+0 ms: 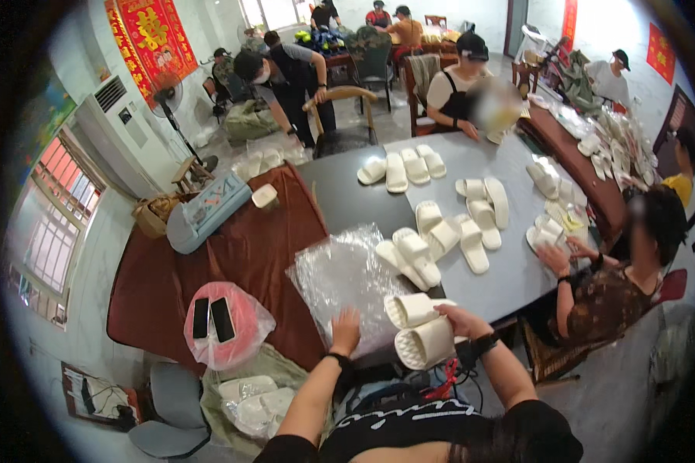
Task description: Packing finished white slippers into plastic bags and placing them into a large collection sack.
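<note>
A pair of cream slide slippers (423, 344) is in my right hand (463, 322), its fingers closed round their edge, just off the near edge of the grey table (363, 193). My left hand (345, 332) lies with its fingers stretched on a stack of clear plastic bags (344, 274). Ahead of the held pair, several more cream slippers (409, 255) rest in pairs on the tabletop. Another group of slippers (403, 168) lines up farther off.
On the left, a brown cloth (232, 258) bears a pink plastic-wrapped roll (243, 332) with two phones (222, 319), and a blue caddy (208, 214). Slippers fill a sack (259, 401) at lower left. A co-worker (610, 301) at right handles slippers; others sit or stand farther back.
</note>
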The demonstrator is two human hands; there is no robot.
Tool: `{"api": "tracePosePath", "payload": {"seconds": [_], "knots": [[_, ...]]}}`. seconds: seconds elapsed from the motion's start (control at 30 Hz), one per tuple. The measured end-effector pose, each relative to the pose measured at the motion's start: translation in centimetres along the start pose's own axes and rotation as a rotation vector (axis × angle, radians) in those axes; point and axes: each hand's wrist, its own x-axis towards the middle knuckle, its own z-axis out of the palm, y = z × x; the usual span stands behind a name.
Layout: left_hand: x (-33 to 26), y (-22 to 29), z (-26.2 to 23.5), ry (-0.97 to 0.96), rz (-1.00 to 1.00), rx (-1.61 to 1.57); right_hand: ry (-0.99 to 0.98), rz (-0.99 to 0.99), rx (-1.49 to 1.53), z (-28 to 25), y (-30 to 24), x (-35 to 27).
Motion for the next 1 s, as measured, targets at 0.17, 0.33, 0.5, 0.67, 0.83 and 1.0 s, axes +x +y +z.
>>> {"api": "tracePosePath", "payload": {"seconds": [0.17, 0.33, 0.5, 0.67, 0.83, 1.0], "knots": [[2.5, -1.6, 0.4, -0.135, -0.16, -0.517, -0.067, -0.045, -0.035, 1.9, 1.2, -1.4], [4.4, 2.0, -3.5, -0.17, -0.174, -0.498, -0.159, -0.075, 0.16, 1.4, 3.2, 0.1], [3.7, 3.7, -3.6, -0.124, -0.087, -0.308, -0.221, -0.119, 0.243, 1.3, 3.3, 2.7], [1.8, 4.9, -4.1, -0.155, -0.131, -0.281, -0.142, -0.217, 0.46, 2.4, 3.6, 4.2], [1.4, 7.4, -5.6, 0.016, -0.032, -0.084, -0.319, -0.154, 0.435, 5.6, 3.1, 2.7], [2.5, 8.1, -6.2, 0.12, 0.001, -0.199, -0.572, -0.13, 0.584, 5.4, 3.6, 6.5]]}}
